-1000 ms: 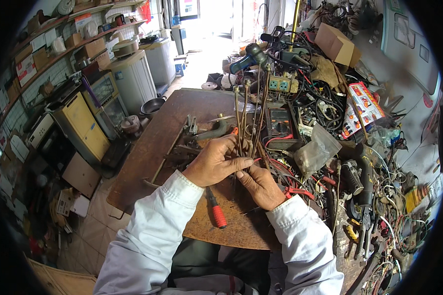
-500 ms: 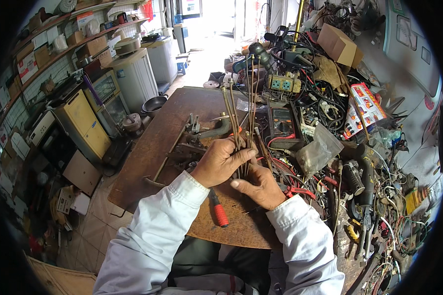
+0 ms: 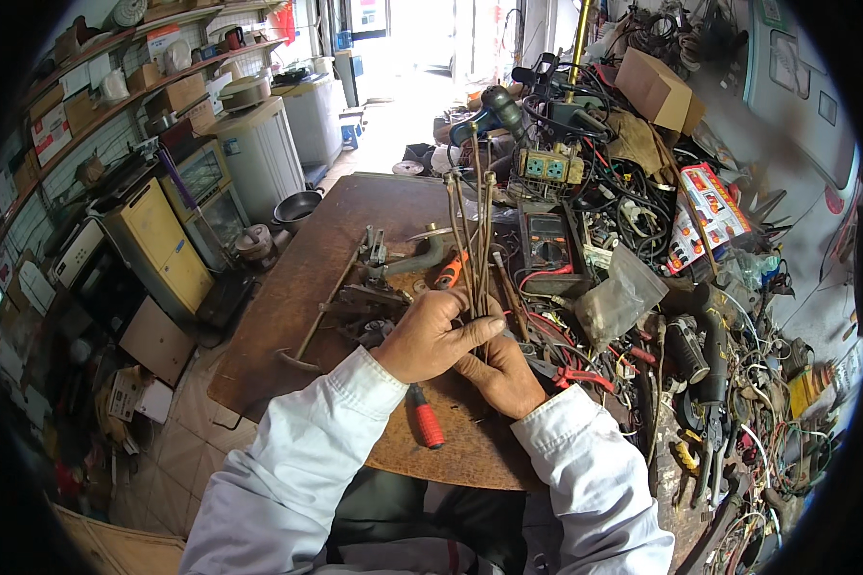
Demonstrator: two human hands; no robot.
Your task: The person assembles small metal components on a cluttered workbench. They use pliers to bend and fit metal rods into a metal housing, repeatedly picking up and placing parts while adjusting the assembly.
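Observation:
Above the brown wooden table, my left hand (image 3: 435, 337) closes round a bundle of thin brownish metal rods (image 3: 479, 244) with small knobbed ends. The rods stand upright, fanned slightly at the top. My right hand (image 3: 506, 378) is closed round their lower part, just below and to the right of the left hand. Their bottom ends are hidden by my fingers. Under my left wrist lies a red-handled screwdriver (image 3: 428, 420). Behind my hands are an orange-handled tool (image 3: 451, 272) and a curved metal pipe (image 3: 427, 257).
The wooden table (image 3: 288, 249) carries metal parts and a long rod at left. At right are a multimeter (image 3: 548, 238), red-handled pliers (image 3: 585, 378), a clear plastic bag (image 3: 623, 292) and heaps of wires and tools. A cardboard box (image 3: 654, 88) sits far right.
The rods have come lower and closer together; before, several tips reached higher and spread wider. My right hand has moved slightly left, nearer my left hand.

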